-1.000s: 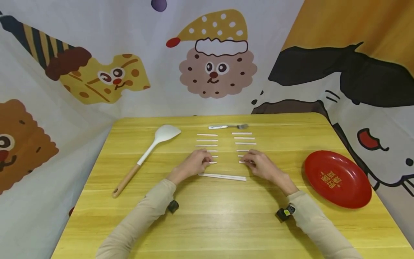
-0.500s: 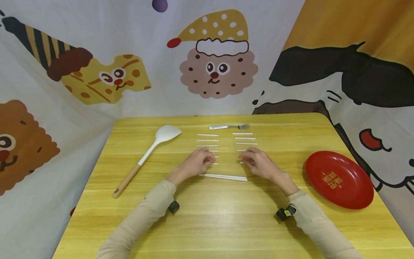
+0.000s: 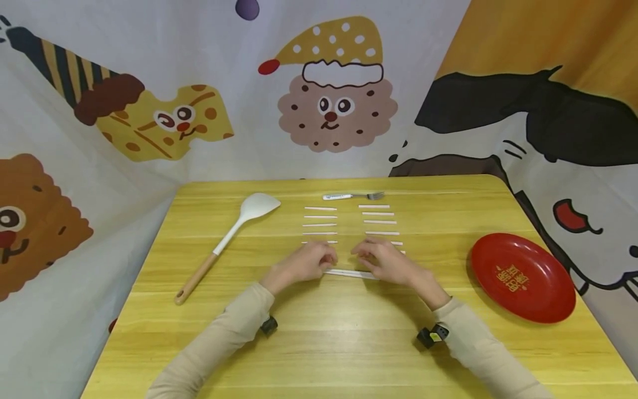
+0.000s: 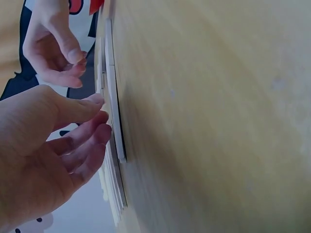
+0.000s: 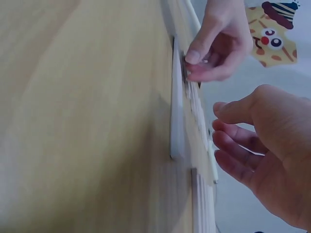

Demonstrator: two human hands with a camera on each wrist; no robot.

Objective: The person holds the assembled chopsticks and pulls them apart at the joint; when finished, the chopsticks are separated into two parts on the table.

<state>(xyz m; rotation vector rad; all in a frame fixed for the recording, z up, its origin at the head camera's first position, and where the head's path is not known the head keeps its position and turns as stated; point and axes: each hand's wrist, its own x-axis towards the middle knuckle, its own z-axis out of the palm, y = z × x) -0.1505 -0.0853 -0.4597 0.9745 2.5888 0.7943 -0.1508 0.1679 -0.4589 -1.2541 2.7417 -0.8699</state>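
Thin white sticks lie on the table in two columns, a left one and a right one. Nearer the person, a longer white stick lies crosswise, with a seam near its middle in the left wrist view. My left hand hovers by its left end, thumb and fingers loosely bent and apart, holding nothing. Over the right end is my right hand, its fingers likewise relaxed around nothing in the right wrist view. The hands cover parts of the lowest sticks in both columns.
A fork with a white handle lies beyond the columns. To the left is a white spatula with a wooden handle. A red oval plate stands at the right. A printed cloth hangs behind the table.
Both hands have let go of the lowest short sticks and moved toward the person and inward, over the long stick. More of the right column's sticks now shows.
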